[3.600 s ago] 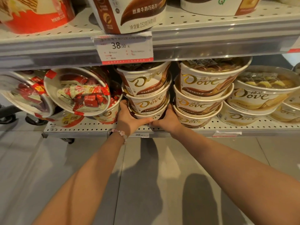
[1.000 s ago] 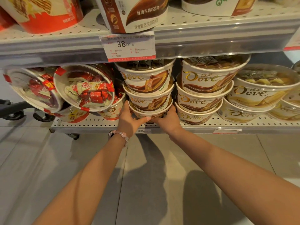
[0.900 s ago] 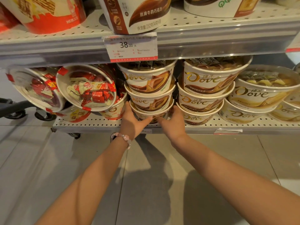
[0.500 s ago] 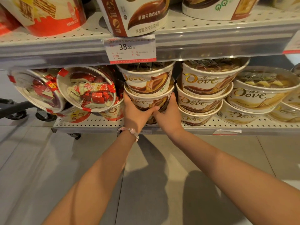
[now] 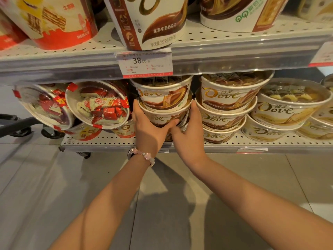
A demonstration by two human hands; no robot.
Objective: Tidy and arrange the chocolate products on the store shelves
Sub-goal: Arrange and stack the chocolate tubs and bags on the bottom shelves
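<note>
**Desk:** What goes under the shelf picture?

**Photographer:** Start wide: a white perforated metal store shelf [image 5: 281, 139], low to the floor, stocked with cream-and-brown paper Dove chocolate tubs. Under the shelf above, with its white 38.00 price tag [image 5: 145, 63], the three-high stack of cream-and-brown tubs [image 5: 164, 98] stands left of centre, between clear-lidded round tubs of red-wrapped sweets [image 5: 98, 103] tipped on edge and a second, neater Dove stack [image 5: 227, 103].

**Desk:** And the hands?

**Photographer:** Each grip is clamped on the middle tub of that stack [image 5: 163, 117]: the left hand [image 5: 148, 129], wearing a pink bead bracelet [image 5: 144, 156], wraps its left side, thumb across the front; the right hand [image 5: 189, 134] cups the right side.

**Desk:** Which step?

**Photographer:** Straightening, I'd judge. The middle tub's label looks turned off-centre, the top tub rides on it.

**Desk:** Next?

**Photographer:** Probably a slow turn to face the logo forward, keeping the tub above from sliding, then a look at the tipped sweet tubs.
</note>
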